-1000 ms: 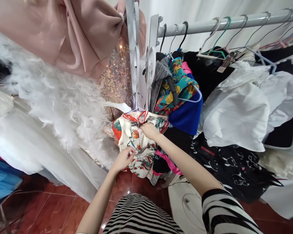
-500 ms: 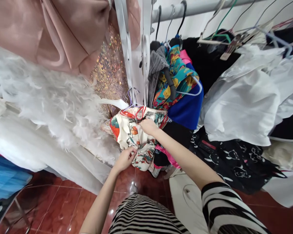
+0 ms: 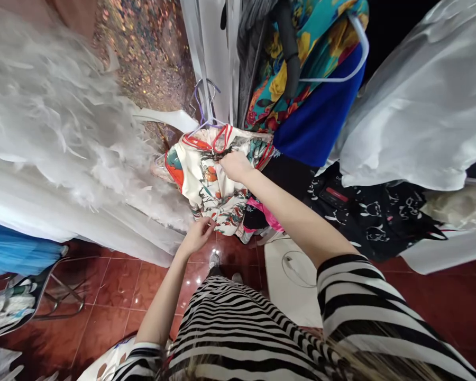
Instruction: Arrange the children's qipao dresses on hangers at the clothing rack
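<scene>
One red-trimmed floral-print garment [image 3: 200,182]: upper front pinched by your right hand [image 3: 237,166], lower edge at your half-curled left hand [image 3: 196,236], grip there unclear.

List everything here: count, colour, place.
Floral top: 1, cream, centre
Hangers: several, white/purple, upper
Feathered garment: 1, white, left
Sequined cloth: 1, gold, upper left
Tulle: 1, blue, left
Flowered garment: 1, teal, top
Plain cloth: 1, blue, right
Satin garment: 1, white, right
Printed cloth: 1, black, right
Panel: 1, white, floor
Tiles: several, red, floor
Striped clothing: 1, monochrome, bottom
Left hand: 1, bare, near floral top
Right hand: 1, bare, on floral top
</scene>
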The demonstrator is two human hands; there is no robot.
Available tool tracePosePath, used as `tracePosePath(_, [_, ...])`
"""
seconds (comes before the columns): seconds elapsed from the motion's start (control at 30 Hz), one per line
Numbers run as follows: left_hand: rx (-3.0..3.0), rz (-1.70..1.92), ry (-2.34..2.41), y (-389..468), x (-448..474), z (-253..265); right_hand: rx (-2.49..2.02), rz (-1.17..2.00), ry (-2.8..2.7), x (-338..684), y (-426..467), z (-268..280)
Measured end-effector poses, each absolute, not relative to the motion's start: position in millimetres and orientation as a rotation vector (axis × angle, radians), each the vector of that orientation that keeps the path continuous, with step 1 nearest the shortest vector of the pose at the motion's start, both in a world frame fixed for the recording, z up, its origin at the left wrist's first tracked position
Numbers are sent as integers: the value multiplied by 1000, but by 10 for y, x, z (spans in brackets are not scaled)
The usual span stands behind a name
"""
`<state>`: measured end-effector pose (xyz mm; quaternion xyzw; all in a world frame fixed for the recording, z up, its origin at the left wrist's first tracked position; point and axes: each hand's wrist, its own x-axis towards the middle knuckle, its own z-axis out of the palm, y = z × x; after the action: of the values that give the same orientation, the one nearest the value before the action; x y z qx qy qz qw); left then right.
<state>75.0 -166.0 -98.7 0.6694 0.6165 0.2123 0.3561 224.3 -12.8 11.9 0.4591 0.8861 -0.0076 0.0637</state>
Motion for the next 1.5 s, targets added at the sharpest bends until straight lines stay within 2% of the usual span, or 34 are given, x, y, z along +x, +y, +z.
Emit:
tracePosePath(0.5, [1710,533,1569,-1617,881,-1137,1327,-22,2689,2277,-82,144])
tracePosePath(0.9, [1671,614,1581,-1373,436,-1032,1249,-49,2683,2159,-24,163])
tracePosePath(1.5, [1714,556,1514,-1147,-70,-1030,1464,-130,2651,1990,112,-37])
